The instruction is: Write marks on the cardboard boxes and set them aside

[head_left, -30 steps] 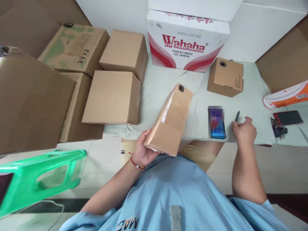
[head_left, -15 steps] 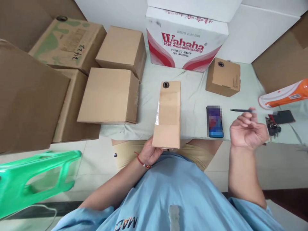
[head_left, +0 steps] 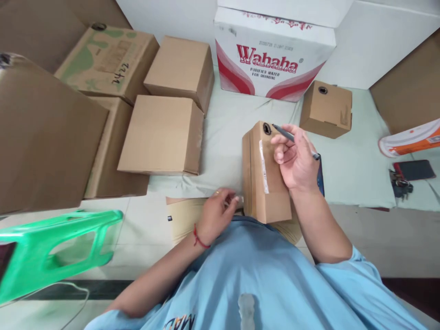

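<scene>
The long cardboard box (head_left: 275, 208), which is the thing between the two hands, stands at the near side of the covered table (head_left: 354, 174), with its near end close to the blue shirt (head_left: 268, 261). I think it is placed so because this makes both the box and its white label strip (head_left: 263, 167) easy to reach and to see.

The right hand (head_left: 300, 167) is at 3 o'clock of the box, over its side. It pinches a pen (head_left: 285, 133) between thumb and fingers, and the tip points to 10 o'clock, beside the round black mark (head_left: 267, 129). The other fingers are curled, probably to make the pen steady.

The left hand (head_left: 215, 215) is at 8 o'clock, with bent fingers and the thumb near the index finger. I cannot tell if it pinches something or touches the box; perhaps it is near to give support.

From the long box, the Wahaha carton (head_left: 271, 59) stands at 12 o'clock, a small brown box (head_left: 328, 107) at 2 o'clock, and a plain box (head_left: 154, 135) between 9 and 10 o'clock. Keys (head_left: 402, 188) and a dark phone (head_left: 415, 170) lie at 3 o'clock, well apart from the work.
</scene>
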A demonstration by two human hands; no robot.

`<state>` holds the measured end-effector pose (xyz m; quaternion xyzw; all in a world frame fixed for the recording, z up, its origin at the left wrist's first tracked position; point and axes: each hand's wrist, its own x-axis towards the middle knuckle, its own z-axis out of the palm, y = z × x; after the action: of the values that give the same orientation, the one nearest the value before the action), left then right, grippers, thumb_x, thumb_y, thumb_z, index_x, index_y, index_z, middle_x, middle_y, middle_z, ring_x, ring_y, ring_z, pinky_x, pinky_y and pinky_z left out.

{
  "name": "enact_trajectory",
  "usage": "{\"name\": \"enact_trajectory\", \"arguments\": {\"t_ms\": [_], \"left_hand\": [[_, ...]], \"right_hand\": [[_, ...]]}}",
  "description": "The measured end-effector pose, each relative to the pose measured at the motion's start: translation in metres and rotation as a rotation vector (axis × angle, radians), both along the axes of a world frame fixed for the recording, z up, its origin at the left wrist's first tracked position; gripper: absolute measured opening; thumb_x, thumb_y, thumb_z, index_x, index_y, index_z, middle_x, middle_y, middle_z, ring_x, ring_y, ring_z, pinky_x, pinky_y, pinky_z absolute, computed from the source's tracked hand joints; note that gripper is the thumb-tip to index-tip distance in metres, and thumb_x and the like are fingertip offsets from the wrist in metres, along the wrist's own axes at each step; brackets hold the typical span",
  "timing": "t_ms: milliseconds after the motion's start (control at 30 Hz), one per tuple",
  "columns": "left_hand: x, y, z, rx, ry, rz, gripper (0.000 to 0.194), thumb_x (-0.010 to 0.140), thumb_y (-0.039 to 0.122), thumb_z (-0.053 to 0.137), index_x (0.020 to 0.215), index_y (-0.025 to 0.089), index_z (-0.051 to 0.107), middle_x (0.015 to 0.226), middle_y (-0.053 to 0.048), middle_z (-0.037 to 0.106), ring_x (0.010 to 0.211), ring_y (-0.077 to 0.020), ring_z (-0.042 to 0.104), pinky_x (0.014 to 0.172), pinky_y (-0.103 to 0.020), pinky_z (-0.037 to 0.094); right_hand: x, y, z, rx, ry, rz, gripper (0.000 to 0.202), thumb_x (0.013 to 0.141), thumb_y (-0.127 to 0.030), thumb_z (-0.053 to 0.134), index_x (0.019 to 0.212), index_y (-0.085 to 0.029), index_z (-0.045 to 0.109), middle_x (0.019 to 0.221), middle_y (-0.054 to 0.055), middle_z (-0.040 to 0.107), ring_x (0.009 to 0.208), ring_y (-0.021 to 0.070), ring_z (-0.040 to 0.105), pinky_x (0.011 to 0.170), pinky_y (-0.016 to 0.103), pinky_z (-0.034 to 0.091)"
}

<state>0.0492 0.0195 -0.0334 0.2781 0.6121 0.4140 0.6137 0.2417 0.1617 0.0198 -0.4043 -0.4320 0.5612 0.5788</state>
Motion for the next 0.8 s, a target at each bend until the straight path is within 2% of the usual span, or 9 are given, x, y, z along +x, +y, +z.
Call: {"name": "enact_trajectory", "arguments": {"t_ms": [67, 133, 200, 300, 400, 500, 633, 800], "left_hand": [[-0.004, 0.002, 0.017, 0.181, 0.158, 0.093, 0.018, 0.082, 0.032, 0.092, 0.095, 0.025, 0.082, 0.109, -0.009, 0.066, 0.107, -0.0293, 0.062, 0.114, -0.043, 0.053], [-0.004, 0.006, 0.039, 0.416, 0.251, 0.122, 0.017, 0.082, 0.030, 0.091, 0.097, 0.026, 0.084, 0.115, -0.012, 0.069, 0.120, -0.0352, 0.062, 0.126, -0.052, 0.043], [0.004, 0.015, 0.059, 0.624, 0.241, 0.020, 0.013, 0.082, 0.024, 0.089, 0.094, 0.025, 0.085, 0.112, -0.013, 0.073, 0.128, -0.0399, 0.063, 0.131, -0.058, 0.038], [0.025, 0.034, 0.077, 0.856, 0.283, -0.290, 0.008, 0.091, 0.019, 0.077, 0.094, 0.024, 0.083, 0.113, -0.013, 0.078, 0.138, -0.0401, 0.064, 0.131, -0.061, 0.039], [0.048, 0.054, 0.069, 0.931, 0.453, -0.475, 0.016, 0.097, 0.022, 0.067, 0.106, 0.021, 0.080, 0.126, -0.016, 0.078, 0.146, -0.0401, 0.062, 0.134, -0.064, 0.036], [0.060, 0.063, 0.050, 0.932, 0.611, -0.539, 0.034, 0.098, 0.025, 0.063, 0.128, 0.014, 0.076, 0.148, -0.023, 0.070, 0.154, -0.0439, 0.055, 0.136, -0.069, 0.031], [0.060, 0.064, 0.036, 0.915, 0.628, -0.589, 0.045, 0.105, 0.027, 0.054, 0.143, 0.008, 0.070, 0.159, -0.029, 0.061, 0.160, -0.0447, 0.048, 0.137, -0.073, 0.024], [0.059, 0.061, 0.035, 1.027, 0.781, -0.547, 0.043, 0.107, 0.026, 0.053, 0.139, 0.003, 0.071, 0.152, -0.030, 0.068, 0.154, -0.0418, 0.057, 0.136, -0.065, 0.037]], "right_hand": [[-0.006, -0.003, 0.002, 0.018, -0.023, 0.061, 0.048, 0.095, -0.071, 0.072, 0.109, -0.026, 0.065, 0.081, -0.002, 0.070, 0.053, 0.0086, 0.051, 0.045, 0.022, 0.037], [-0.009, -0.004, 0.004, 0.070, -0.078, 0.056, 0.043, 0.096, -0.068, 0.072, 0.098, -0.025, 0.064, 0.073, -0.005, 0.061, 0.052, 0.0080, 0.049, 0.043, 0.021, 0.032], [-0.010, 0.001, 0.008, 0.154, -0.148, -0.020, 0.039, 0.099, -0.061, 0.073, 0.091, -0.025, 0.061, 0.066, -0.007, 0.051, 0.051, 0.0079, 0.048, 0.043, 0.020, 0.029], [-0.012, 0.022, 0.014, 0.263, -0.256, -0.109, 0.025, 0.101, -0.048, 0.073, 0.098, -0.026, 0.063, 0.062, -0.009, 0.049, 0.055, 0.0092, 0.052, 0.051, 0.020, 0.040], [-0.021, 0.048, 0.013, 0.284, -0.372, -0.042, 0.018, 0.102, -0.040, 0.072, 0.098, -0.023, 0.067, 0.067, -0.007, 0.059, 0.063, 0.0095, 0.059, 0.065, 0.022, 0.052], [-0.031, 0.064, 0.003, 0.275, -0.432, 0.001, 0.017, 0.100, -0.036, 0.071, 0.091, -0.022, 0.068, 0.069, -0.007, 0.059, 0.064, 0.0083, 0.058, 0.066, 0.021, 0.051], [-0.036, 0.066, -0.012, 0.253, -0.452, -0.065, 0.024, 0.103, -0.035, 0.065, 0.083, -0.022, 0.064, 0.062, -0.008, 0.048, 0.062, 0.0093, 0.055, 0.061, 0.021, 0.047], [-0.033, 0.059, -0.008, 0.256, -0.568, -0.202, 0.027, 0.103, -0.029, 0.061, 0.076, -0.022, 0.061, 0.060, -0.007, 0.048, 0.058, 0.0093, 0.051, 0.060, 0.023, 0.042]]}}
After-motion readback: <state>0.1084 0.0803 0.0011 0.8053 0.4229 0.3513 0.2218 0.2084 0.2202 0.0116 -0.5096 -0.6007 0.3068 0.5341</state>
